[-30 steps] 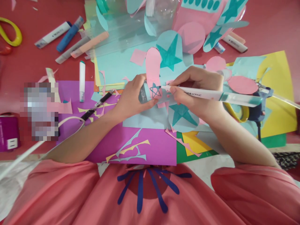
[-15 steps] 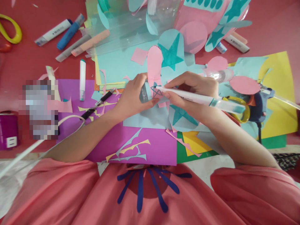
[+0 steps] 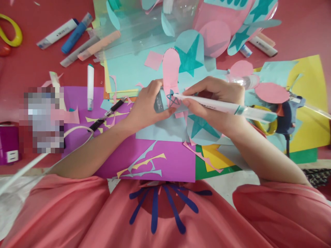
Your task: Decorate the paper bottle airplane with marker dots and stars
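My right hand is closed around a white marker with a teal band and clear end. Its tip touches a small teal star outline, partly coloured at the top, on the lower end of a pink paper strip with a rounded top. My left hand grips the strip's lower end, thumb in front and fingers behind, together with a clear plastic piece at its left. Beneath lie light blue paper and a cut-out with a teal star.
Several markers lie at the upper left. A pink decorated piece with teal stars stands at the back. A blue glue gun and yellow-handled scissors lie at right. Paper scraps cover purple paper; a black pen is left.
The marker has shifted slightly, its back end moving right and a little down with my right hand. More teal fills the star's top. My left hand keeps its hold.
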Demonstrator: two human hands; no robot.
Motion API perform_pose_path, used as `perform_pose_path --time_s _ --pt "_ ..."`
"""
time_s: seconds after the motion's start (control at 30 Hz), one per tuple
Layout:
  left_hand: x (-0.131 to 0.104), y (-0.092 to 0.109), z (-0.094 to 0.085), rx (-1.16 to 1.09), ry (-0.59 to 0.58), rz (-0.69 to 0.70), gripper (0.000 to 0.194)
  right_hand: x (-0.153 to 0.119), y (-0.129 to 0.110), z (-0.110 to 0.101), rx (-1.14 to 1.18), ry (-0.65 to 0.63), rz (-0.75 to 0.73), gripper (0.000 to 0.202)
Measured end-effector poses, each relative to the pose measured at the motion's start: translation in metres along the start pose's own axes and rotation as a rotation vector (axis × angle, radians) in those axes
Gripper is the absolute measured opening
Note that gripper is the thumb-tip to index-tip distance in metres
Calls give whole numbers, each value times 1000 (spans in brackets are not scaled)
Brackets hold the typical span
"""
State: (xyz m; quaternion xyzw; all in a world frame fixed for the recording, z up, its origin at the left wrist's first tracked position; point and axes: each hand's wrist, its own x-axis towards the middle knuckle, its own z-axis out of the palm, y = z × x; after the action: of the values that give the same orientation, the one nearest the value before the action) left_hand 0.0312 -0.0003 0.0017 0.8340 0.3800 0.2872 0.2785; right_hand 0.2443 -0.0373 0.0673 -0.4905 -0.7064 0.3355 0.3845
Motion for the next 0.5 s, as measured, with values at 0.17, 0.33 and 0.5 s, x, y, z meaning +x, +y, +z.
perform_pose_path --time_s 0.17,0.33,0.5 --pt "0 2 -1 8 23 8 70 1 -5 1 36 3 -38 10" --pt "0 -1 -1 -20 -3 24 67 1 -4 3 33 24 12 10" --pt "0 -3 1 -51 23 11 63 0 -5 4 41 29 1 14"
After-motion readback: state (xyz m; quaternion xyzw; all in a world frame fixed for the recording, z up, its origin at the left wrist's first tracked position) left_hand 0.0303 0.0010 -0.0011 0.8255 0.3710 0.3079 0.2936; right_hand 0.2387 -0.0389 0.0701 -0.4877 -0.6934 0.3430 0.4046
